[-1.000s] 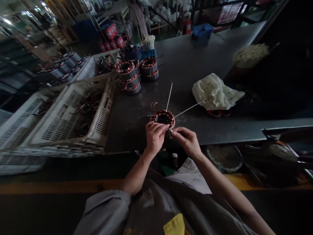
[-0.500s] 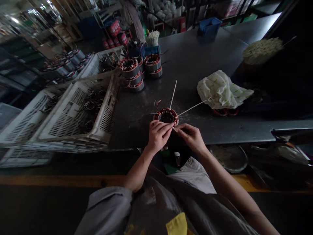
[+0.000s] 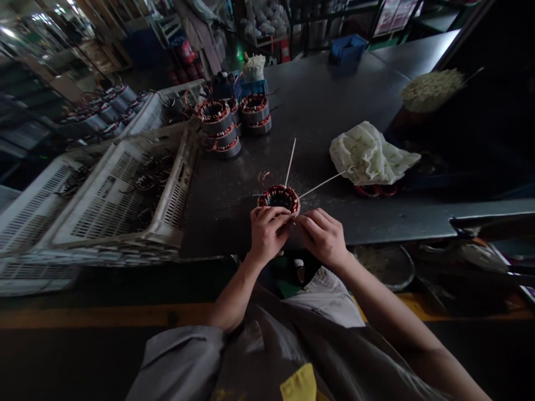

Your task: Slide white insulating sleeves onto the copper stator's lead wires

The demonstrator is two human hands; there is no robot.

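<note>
A ring-shaped motor stator [image 3: 279, 193] with copper windings lies near the front edge of the dark table. My left hand [image 3: 270, 234] is closed over its near rim, fingers hiding part of the ring. At the near right rim my right hand [image 3: 325, 236] pinches with its fingertips; what they hold is too small and covered to name. One thin white strand [image 3: 291, 160] sticks up from the far side of the windings, and a second white strand [image 3: 321, 185] runs out to the right. A dark lead [image 3: 256, 195] pokes out at the left.
Stacked stators [image 3: 219, 125] stand at the back left of the table [image 3: 309, 111]. White plastic crates [image 3: 167, 206] with wired parts are at the left. A pale cloth bundle [image 3: 370, 153] lies to the right, and a blue bin [image 3: 349, 47] sits at the back.
My right hand has turned knuckles-up and its fingers have curled in tighter at the rim. A small pale piece between its fingertips is now covered. My left hand keeps its hold; the view shifts slightly.
</note>
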